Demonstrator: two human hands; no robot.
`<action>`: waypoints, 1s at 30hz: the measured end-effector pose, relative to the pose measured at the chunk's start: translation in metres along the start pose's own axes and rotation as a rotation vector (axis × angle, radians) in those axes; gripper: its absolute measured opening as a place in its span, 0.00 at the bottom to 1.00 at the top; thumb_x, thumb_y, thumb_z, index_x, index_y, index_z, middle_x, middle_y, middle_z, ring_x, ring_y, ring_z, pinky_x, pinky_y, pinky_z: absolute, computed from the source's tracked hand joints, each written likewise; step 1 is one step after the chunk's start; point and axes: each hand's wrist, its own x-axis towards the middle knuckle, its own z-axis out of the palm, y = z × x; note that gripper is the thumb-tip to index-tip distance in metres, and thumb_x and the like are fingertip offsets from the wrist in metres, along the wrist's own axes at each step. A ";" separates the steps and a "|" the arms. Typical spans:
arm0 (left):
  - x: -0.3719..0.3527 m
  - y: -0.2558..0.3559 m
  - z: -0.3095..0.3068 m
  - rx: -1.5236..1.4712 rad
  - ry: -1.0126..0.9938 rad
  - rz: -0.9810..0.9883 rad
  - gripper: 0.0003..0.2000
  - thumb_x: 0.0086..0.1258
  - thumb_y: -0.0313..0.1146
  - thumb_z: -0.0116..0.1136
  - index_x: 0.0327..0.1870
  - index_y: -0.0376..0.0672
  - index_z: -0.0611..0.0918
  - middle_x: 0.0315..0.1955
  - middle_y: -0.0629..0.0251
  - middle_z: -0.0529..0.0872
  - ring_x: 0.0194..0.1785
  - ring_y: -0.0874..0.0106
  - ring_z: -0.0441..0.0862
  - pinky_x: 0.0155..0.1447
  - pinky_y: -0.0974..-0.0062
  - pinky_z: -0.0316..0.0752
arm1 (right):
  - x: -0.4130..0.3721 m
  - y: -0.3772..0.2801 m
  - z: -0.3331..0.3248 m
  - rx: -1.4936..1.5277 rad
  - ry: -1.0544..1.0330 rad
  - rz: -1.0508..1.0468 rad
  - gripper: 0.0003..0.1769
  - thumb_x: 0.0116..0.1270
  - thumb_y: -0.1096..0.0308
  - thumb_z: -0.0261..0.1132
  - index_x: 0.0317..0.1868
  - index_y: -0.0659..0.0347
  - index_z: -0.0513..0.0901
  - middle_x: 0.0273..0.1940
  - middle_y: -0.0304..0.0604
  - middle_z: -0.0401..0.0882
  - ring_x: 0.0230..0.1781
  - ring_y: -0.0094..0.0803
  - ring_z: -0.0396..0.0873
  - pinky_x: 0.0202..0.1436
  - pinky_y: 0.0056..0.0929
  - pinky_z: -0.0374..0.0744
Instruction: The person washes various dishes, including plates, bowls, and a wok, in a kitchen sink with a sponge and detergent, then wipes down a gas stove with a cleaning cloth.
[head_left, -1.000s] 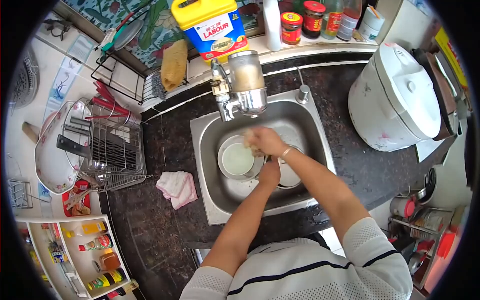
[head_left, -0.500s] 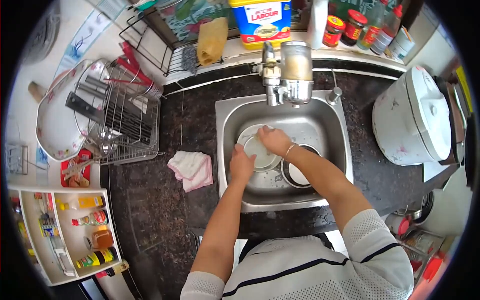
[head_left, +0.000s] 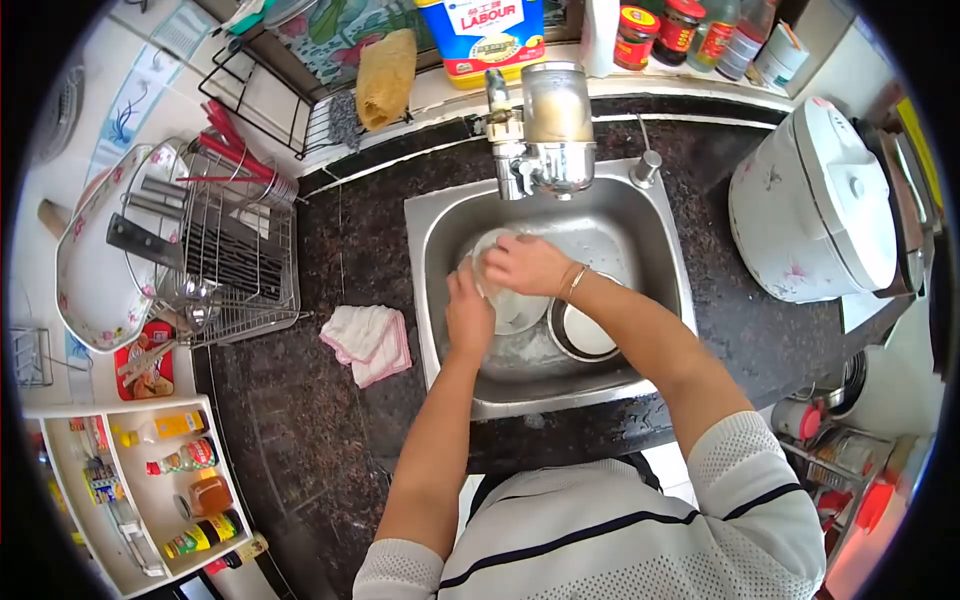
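Observation:
A pale round plate (head_left: 517, 312) is held tilted in the left part of the steel sink (head_left: 640, 215), partly hidden by both hands. My left hand (head_left: 468, 312) grips its left rim, fingers closed around the edge. Curled over the plate's upper part is my right hand (head_left: 523, 264); its fingers are closed, and whether they pinch a small cloth or only the plate is hidden. Beside the plate, under my right wrist, sits a dark-rimmed round dish with a white bowl (head_left: 588, 330) inside it.
A faucet with filter (head_left: 558, 130) overhangs the sink's back edge. Left of the sink lies a folded cloth (head_left: 368, 343); beyond it stands a dish rack (head_left: 250, 250) with knives. A white lidded bucket (head_left: 780, 220) is at the right. Jars (head_left: 637, 38) line the sill.
My right hand has moved in closer to my left hand, over the plate's upper edge. The plate looks more tilted. The whole view has shifted slightly.

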 end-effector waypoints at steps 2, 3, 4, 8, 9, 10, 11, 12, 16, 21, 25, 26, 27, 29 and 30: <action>0.001 0.006 0.001 -0.222 0.111 -0.021 0.29 0.55 0.17 0.43 0.63 0.42 0.63 0.53 0.49 0.71 0.45 0.49 0.77 0.45 0.55 0.74 | -0.003 -0.001 0.006 0.095 0.138 0.362 0.09 0.56 0.65 0.60 0.37 0.55 0.73 0.34 0.37 0.72 0.28 0.36 0.74 0.25 0.32 0.75; 0.004 0.010 0.000 -0.335 0.170 -0.030 0.31 0.54 0.16 0.42 0.64 0.42 0.63 0.54 0.49 0.71 0.46 0.50 0.77 0.45 0.55 0.74 | -0.002 0.000 0.011 0.141 0.212 0.538 0.09 0.56 0.65 0.61 0.38 0.55 0.73 0.35 0.37 0.73 0.28 0.35 0.74 0.25 0.31 0.74; 0.005 0.013 -0.003 -0.337 0.169 -0.019 0.31 0.54 0.16 0.42 0.64 0.42 0.63 0.54 0.49 0.71 0.46 0.50 0.77 0.45 0.55 0.74 | -0.004 -0.019 0.018 0.413 0.206 1.008 0.12 0.57 0.63 0.62 0.40 0.57 0.73 0.34 0.39 0.75 0.26 0.36 0.74 0.26 0.32 0.74; -0.004 0.028 -0.009 -0.319 0.191 -0.078 0.31 0.56 0.16 0.41 0.65 0.45 0.62 0.55 0.51 0.70 0.56 0.50 0.71 0.60 0.61 0.66 | -0.008 -0.088 0.023 1.152 0.120 1.570 0.23 0.61 0.55 0.62 0.49 0.63 0.71 0.36 0.47 0.80 0.30 0.37 0.77 0.33 0.32 0.76; -0.005 0.027 -0.014 -0.315 0.185 -0.079 0.31 0.56 0.16 0.41 0.65 0.45 0.62 0.55 0.51 0.70 0.56 0.50 0.71 0.60 0.61 0.66 | -0.020 -0.087 0.034 1.234 0.030 1.511 0.26 0.61 0.54 0.62 0.53 0.64 0.70 0.36 0.49 0.80 0.31 0.37 0.78 0.34 0.32 0.76; -0.001 0.024 -0.025 -0.258 0.059 -0.097 0.31 0.56 0.17 0.41 0.65 0.45 0.62 0.55 0.51 0.70 0.56 0.50 0.71 0.60 0.61 0.66 | -0.030 -0.070 0.041 1.124 -0.056 1.387 0.27 0.61 0.54 0.62 0.54 0.64 0.70 0.34 0.48 0.80 0.31 0.35 0.78 0.32 0.32 0.76; 0.006 0.021 -0.037 -0.202 -0.062 -0.113 0.31 0.56 0.17 0.41 0.66 0.45 0.62 0.55 0.51 0.70 0.56 0.51 0.71 0.60 0.62 0.66 | -0.039 -0.054 0.048 1.005 -0.123 1.265 0.27 0.61 0.54 0.62 0.55 0.64 0.69 0.33 0.48 0.80 0.30 0.34 0.77 0.31 0.32 0.76; 0.010 0.019 -0.045 -0.149 -0.181 -0.134 0.31 0.56 0.17 0.42 0.66 0.46 0.62 0.54 0.51 0.71 0.57 0.51 0.70 0.60 0.63 0.66 | -0.028 -0.038 0.025 0.716 -0.263 1.152 0.29 0.61 0.54 0.63 0.56 0.63 0.69 0.33 0.47 0.80 0.30 0.33 0.77 0.32 0.31 0.76; -0.008 0.016 -0.025 -0.156 -0.027 -0.052 0.31 0.57 0.18 0.43 0.66 0.46 0.62 0.53 0.51 0.72 0.55 0.51 0.72 0.58 0.62 0.68 | -0.036 -0.067 0.058 0.680 -0.172 1.241 0.27 0.61 0.56 0.62 0.56 0.61 0.68 0.35 0.49 0.79 0.33 0.38 0.78 0.35 0.34 0.76; -0.014 0.012 -0.018 -0.129 0.090 0.072 0.29 0.59 0.22 0.44 0.67 0.47 0.62 0.51 0.51 0.74 0.52 0.52 0.75 0.54 0.61 0.70 | -0.038 -0.052 0.039 0.605 -0.070 1.119 0.21 0.60 0.60 0.59 0.51 0.61 0.68 0.39 0.50 0.76 0.36 0.46 0.78 0.39 0.39 0.76; -0.009 0.013 -0.041 -0.068 -0.179 -0.074 0.25 0.64 0.28 0.44 0.65 0.46 0.64 0.51 0.52 0.76 0.51 0.54 0.75 0.54 0.63 0.70 | -0.021 -0.026 -0.002 0.247 -0.177 0.682 0.18 0.58 0.63 0.59 0.47 0.61 0.71 0.40 0.48 0.75 0.36 0.46 0.77 0.39 0.38 0.76; -0.002 0.022 -0.051 -0.117 -0.305 -0.208 0.24 0.66 0.30 0.43 0.65 0.45 0.65 0.52 0.52 0.76 0.52 0.55 0.75 0.54 0.65 0.70 | -0.018 -0.023 -0.006 0.170 -0.143 0.592 0.16 0.58 0.63 0.59 0.45 0.61 0.72 0.41 0.46 0.74 0.34 0.44 0.76 0.39 0.36 0.76; 0.008 0.032 -0.058 -0.171 -0.426 -0.338 0.22 0.67 0.33 0.43 0.64 0.44 0.67 0.52 0.52 0.76 0.52 0.56 0.75 0.55 0.66 0.70 | -0.014 -0.016 -0.011 0.087 -0.109 0.496 0.14 0.58 0.64 0.59 0.43 0.61 0.73 0.42 0.45 0.74 0.33 0.43 0.76 0.38 0.34 0.76; 0.012 0.037 -0.061 -0.231 -0.542 -0.468 0.21 0.69 0.35 0.42 0.63 0.44 0.68 0.53 0.52 0.77 0.52 0.57 0.75 0.55 0.67 0.70 | -0.011 -0.014 -0.020 0.002 -0.076 0.392 0.13 0.58 0.65 0.59 0.41 0.61 0.74 0.43 0.44 0.73 0.31 0.41 0.75 0.38 0.32 0.77; 0.010 0.036 -0.059 -0.330 -0.477 -0.432 0.21 0.70 0.37 0.42 0.63 0.43 0.69 0.53 0.53 0.77 0.51 0.58 0.75 0.53 0.69 0.70 | -0.013 -0.021 -0.025 -0.019 -0.048 0.385 0.12 0.57 0.66 0.59 0.40 0.61 0.74 0.42 0.44 0.73 0.32 0.42 0.76 0.38 0.34 0.76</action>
